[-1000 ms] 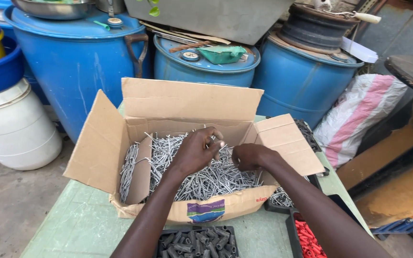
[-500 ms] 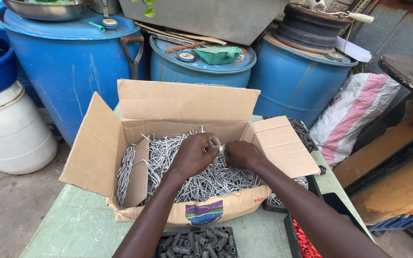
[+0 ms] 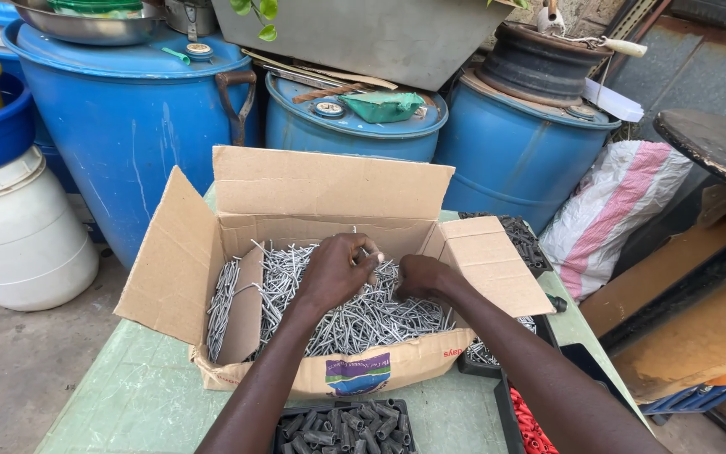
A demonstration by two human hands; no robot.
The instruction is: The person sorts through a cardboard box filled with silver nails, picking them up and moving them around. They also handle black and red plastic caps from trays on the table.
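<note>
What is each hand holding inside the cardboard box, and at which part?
The left hand pinches a few silver nails near one end, above the pile. The right hand rests on the pile; its grip cannot be told.

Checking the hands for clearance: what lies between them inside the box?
Head view: only silver nails fill the small gap between the left hand and the right hand in the cardboard box.
</note>
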